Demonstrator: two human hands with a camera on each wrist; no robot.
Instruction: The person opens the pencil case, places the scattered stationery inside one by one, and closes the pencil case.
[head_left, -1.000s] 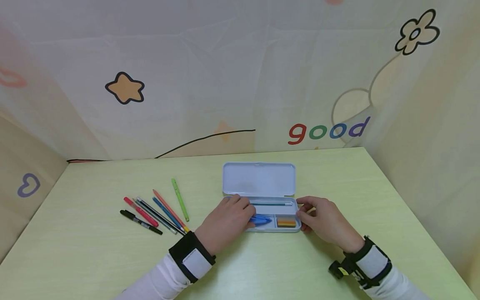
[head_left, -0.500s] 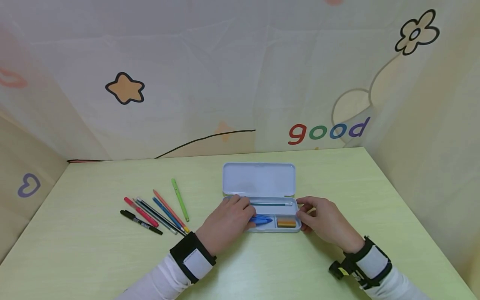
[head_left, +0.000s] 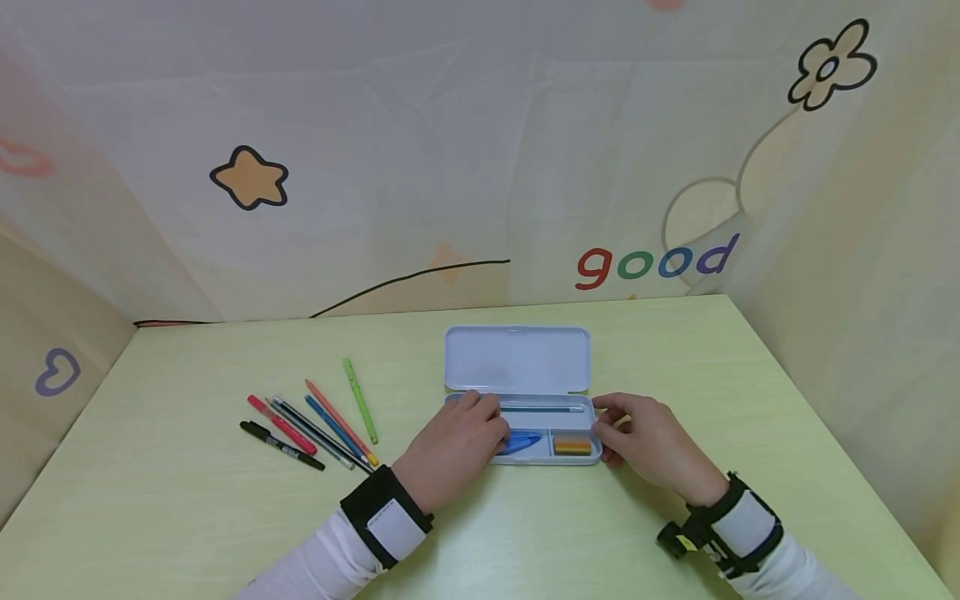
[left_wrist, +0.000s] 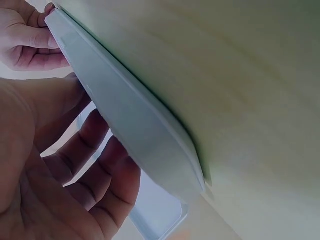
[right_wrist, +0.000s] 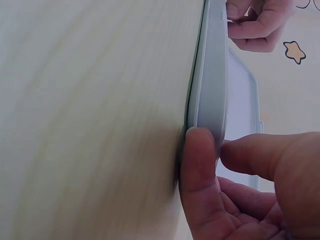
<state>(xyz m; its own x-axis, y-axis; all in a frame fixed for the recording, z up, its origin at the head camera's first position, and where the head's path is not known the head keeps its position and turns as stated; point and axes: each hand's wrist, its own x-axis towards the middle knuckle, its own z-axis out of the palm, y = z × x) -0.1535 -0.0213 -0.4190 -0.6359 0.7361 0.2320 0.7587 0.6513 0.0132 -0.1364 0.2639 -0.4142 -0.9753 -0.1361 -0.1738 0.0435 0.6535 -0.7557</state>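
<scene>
A light-blue pencil case (head_left: 517,358) lies with its lid laid back on the table. My left hand (head_left: 455,446) reaches over its left half, fingers curled down inside the near wall. At those fingertips is a blue pointed item (head_left: 521,442), its rear part hidden under the hand. The left wrist view shows the fingers (left_wrist: 122,175) bent over the case's rim. My right hand (head_left: 648,437) pinches the case's right end, with a finger (right_wrist: 200,155) against the outer side wall. A pencil (head_left: 547,409) lies in the far compartment, and a striped block (head_left: 572,447) in the near right one.
On the table left of the case are a green pen (head_left: 361,400), a black marker (head_left: 282,445), a red pen (head_left: 282,424) and several pencils (head_left: 330,419). A printed cloth (head_left: 375,167) hangs behind the table's far edge.
The blue item's tip has drawn slightly left and turned under the left hand. Both hands otherwise stay in place, and the case has not moved.
</scene>
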